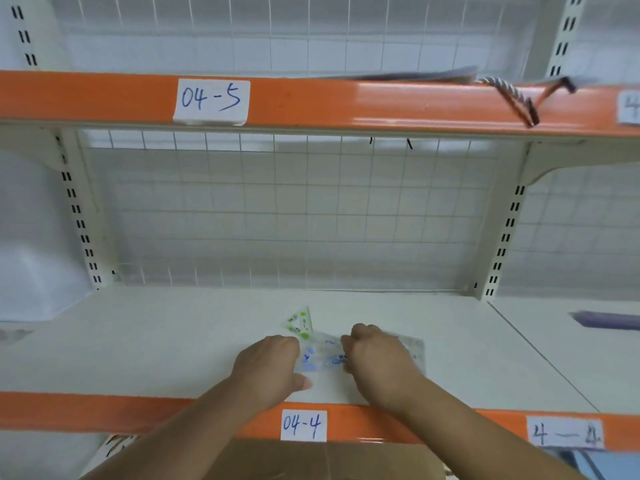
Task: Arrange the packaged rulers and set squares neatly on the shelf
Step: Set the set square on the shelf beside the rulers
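Observation:
A clear pack of rulers and set squares with blue print (322, 358) lies flat on the white shelf board (138, 341) marked 04-4. A second pack with green print (300, 323) pokes out behind it, pointing away from me. My left hand (273, 365) rests on the left edge of the blue pack, thumb stretched toward its front. My right hand (375, 358) lies curled over the pack's right half, knuckles up. Both hands press or grip the pack; the fingertips are hidden.
An orange shelf rail (86, 407) runs along the front edge, with label 04-4 (303, 425). A cardboard box (329, 459) sits below it. The upper shelf 04-5 (211, 100) holds flat items and a twisted cord (512, 95). A purple object (609, 320) lies on the neighbouring shelf at right.

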A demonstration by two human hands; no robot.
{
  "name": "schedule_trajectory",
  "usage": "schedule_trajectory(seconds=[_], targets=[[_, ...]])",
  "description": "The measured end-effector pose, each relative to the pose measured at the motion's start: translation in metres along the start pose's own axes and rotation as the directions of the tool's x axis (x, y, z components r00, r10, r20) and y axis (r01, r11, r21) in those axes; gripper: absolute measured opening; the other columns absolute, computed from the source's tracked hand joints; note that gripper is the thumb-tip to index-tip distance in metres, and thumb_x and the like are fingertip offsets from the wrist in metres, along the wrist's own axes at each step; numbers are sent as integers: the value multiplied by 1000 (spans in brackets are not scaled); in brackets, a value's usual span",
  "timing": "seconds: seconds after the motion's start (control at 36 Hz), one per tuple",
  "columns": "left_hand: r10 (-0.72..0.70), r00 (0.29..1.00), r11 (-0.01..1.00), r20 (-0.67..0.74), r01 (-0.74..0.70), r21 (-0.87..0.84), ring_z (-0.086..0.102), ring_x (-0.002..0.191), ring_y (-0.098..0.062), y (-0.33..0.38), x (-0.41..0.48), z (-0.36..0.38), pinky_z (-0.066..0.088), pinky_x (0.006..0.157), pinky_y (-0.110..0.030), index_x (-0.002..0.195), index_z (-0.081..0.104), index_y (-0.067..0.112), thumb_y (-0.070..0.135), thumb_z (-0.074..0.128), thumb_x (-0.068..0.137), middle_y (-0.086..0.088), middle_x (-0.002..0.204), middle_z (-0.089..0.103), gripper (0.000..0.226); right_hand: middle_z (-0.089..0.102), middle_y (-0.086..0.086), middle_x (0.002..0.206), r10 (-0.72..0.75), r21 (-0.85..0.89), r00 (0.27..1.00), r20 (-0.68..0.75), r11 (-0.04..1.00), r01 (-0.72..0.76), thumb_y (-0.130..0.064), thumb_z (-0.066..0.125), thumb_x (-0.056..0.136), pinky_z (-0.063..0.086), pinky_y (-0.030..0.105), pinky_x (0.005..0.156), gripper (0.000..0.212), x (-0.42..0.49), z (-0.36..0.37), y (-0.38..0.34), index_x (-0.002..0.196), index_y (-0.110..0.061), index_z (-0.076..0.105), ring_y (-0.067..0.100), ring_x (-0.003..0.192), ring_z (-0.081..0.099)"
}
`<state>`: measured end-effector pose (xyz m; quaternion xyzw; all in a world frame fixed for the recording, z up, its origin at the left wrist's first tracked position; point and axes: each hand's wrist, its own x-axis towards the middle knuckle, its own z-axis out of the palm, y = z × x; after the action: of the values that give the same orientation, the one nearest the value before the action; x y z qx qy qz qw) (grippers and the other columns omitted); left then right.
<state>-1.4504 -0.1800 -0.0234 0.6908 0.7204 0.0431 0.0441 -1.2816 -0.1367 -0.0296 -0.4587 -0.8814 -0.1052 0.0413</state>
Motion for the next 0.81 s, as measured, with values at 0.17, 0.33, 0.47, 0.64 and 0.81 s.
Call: schedule_trajectory(seconds=[0.17, 0.33, 0.47, 0.64, 0.81], targets=[[53, 998, 998, 16, -54, 20, 54, 114, -18, 32, 7, 1, 45, 92, -30, 128, 52, 18, 34, 51, 97, 1, 126, 56, 34, 50, 8, 116, 146, 40, 989, -40, 989, -144, -11, 46, 94, 39, 30, 71, 21, -32, 1, 48, 113, -9, 55, 26, 110, 49], [106, 994, 994, 29, -106, 9, 55, 113, -19, 84, 13, 6, 45, 90, -31, 122, 54, 17, 38, 45, 97, 0, 124, 57, 34, 50, 6, 117, 176, 91, 983, -44, 981, -171, -22, 50, 95, 47, 33, 80, 30, -71, -4, 99, 123, -12, 54, 24, 108, 51], [164, 986, 986, 31, -162, -35, 53, 117, -17, 148, 19, 10, 43, 90, -27, 120, 56, 25, 36, 44, 97, 7, 127, 56, 28, 50, 5, 119, 201, 70, 978, -57, 978, -197, -23, 49, 97, 45, 32, 81, 32, -113, -7, 147, 127, -13, 52, 24, 108, 53], [224, 974, 975, 41, -224, -9, 52, 119, -19, 243, 17, 21, 43, 95, -33, 123, 55, 20, 39, 45, 97, 2, 129, 56, 34, 59, 6, 114, 218, -9, 973, -81, 976, -219, -23, 56, 92, 45, 35, 83, 31, -179, -10, 222, 121, -13, 59, 26, 111, 50], [264, 963, 964, 44, -263, -35, 51, 119, -21, 337, 17, 36, 43, 92, -29, 122, 54, 18, 38, 44, 97, -1, 128, 55, 33, 62, 4, 104, 259, -58, 964, -64, 963, -263, -13, 57, 86, 48, 36, 77, 27, -246, -10, 302, 112, -15, 63, 26, 103, 51]])
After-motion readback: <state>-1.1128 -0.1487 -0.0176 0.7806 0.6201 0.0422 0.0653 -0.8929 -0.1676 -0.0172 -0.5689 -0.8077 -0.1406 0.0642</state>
